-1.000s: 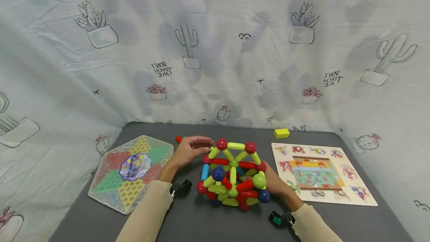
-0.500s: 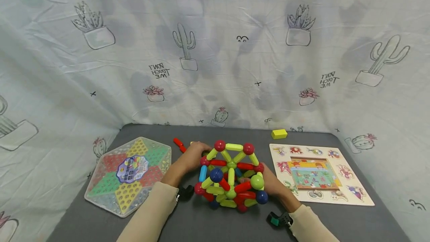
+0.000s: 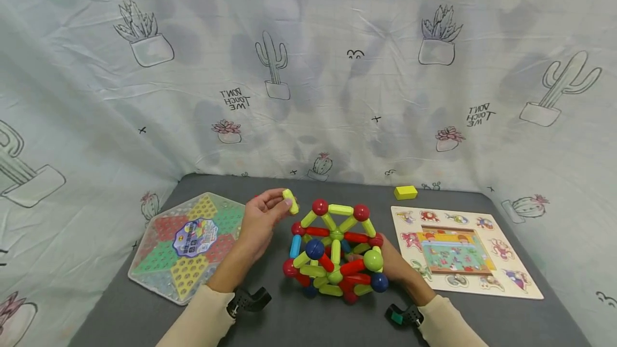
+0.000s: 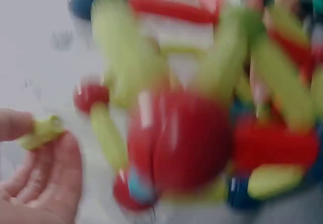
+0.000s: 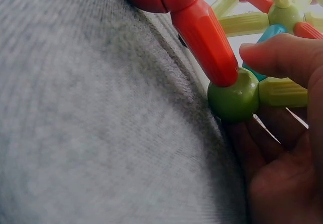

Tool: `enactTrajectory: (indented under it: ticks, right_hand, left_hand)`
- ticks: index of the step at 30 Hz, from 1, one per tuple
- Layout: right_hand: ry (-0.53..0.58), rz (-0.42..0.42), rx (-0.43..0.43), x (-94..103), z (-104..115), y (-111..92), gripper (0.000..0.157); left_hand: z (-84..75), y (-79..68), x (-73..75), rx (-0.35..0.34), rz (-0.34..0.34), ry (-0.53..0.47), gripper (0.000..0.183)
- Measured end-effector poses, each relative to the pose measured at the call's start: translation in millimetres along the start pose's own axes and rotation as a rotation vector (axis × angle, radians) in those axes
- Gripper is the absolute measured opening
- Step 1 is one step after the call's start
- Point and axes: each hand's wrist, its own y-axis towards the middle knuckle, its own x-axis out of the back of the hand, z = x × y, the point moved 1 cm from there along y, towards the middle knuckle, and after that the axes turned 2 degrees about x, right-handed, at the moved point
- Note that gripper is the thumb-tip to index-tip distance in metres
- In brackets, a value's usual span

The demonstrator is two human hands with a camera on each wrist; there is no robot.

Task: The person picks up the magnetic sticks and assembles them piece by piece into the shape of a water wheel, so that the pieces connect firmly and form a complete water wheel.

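Observation:
A frame of magnetic rods and balls (image 3: 335,274) stands on the table in the middle of the head view, in red, yellow-green and blue. To its upper left, my left hand (image 3: 255,226) pinches a loose yellow-green magnetic rod (image 3: 291,202) between thumb and fingers, apart from the frame. The left wrist view, blurred, shows this rod (image 4: 44,132) beside a red ball (image 4: 181,138). On the frame's right side my right hand (image 3: 392,261) holds it. Its thumb lies above and its fingers beneath a green ball (image 5: 233,95) and adjoining rod in the right wrist view.
A hexagonal Chinese checkers board (image 3: 159,234) lies on the left of the grey table (image 3: 289,325). At the right is a wooden puzzle board (image 3: 511,283) with sea animals. A yellow block (image 3: 405,193) sits near the back edge, before the patterned cloth (image 3: 318,100).
My left hand reached down behind the frame's left side, then rose and drew back with the yellow-green magnetic rod. The right hand and the frame have stayed in place.

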Motion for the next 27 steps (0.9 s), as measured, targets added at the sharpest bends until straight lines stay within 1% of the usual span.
enactTrajectory:
  ticks: [2, 4, 6, 8, 11, 13, 18, 21, 24, 26, 27]
  right_hand:
    - [-0.007, -0.002, -0.006, 0.1, 0, 0, 0.027]
    - [-0.017, -0.004, -0.011, 0.1, 0, 0, 0.026]
    - [-0.025, -0.006, -0.014, 0.1, 0, 0, 0.026]
    - [-0.028, -0.005, -0.013, 0.1, 0, 0, 0.026]
    - [-0.023, -0.003, -0.011, 0.1, 1, -1, 0.026]
    - [-0.018, -0.003, -0.010, -0.3, 2, -1, 0.026]
    - [-0.027, -0.002, -0.002, -2.1, 5, 0, 0.024]
    - [-0.035, -0.001, 0.009, -2.3, 6, 0, 0.024]
    - [-0.038, 0.000, 0.016, -1.4, 6, 0, 0.024]
    - [-0.039, 0.001, 0.008, -0.6, 6, -1, 0.024]
    - [-0.040, 0.001, 0.009, -0.2, 6, -1, 0.024]
  left_hand:
    - [-7.7, -11.0, -9.0, 0.072, 0.097, -0.044, 0.036]
    - [-11.9, -19.8, -16.0, 0.146, 0.180, -0.032, 0.040]
    - [-13.5, -26.0, -21.3, 0.213, 0.237, -0.024, 0.045]
    - [-13.3, -29.5, -25.0, 0.269, 0.268, -0.036, 0.048]
    - [-13.2, -32.3, -29.7, 0.326, 0.280, -0.055, 0.052]
    - [-12.7, -32.3, -32.5, 0.348, 0.278, -0.076, 0.050]
    - [-10.2, -30.8, -36.7, 0.392, 0.241, -0.139, 0.031]
    - [-9.0, -30.6, -37.9, 0.398, 0.231, -0.158, 0.024]
    - [-8.9, -30.4, -38.1, 0.389, 0.233, -0.137, 0.026]
    - [-9.2, -29.7, -37.3, 0.379, 0.239, -0.097, 0.030]
    - [-9.6, -29.2, -36.2, 0.368, 0.244, -0.060, 0.033]
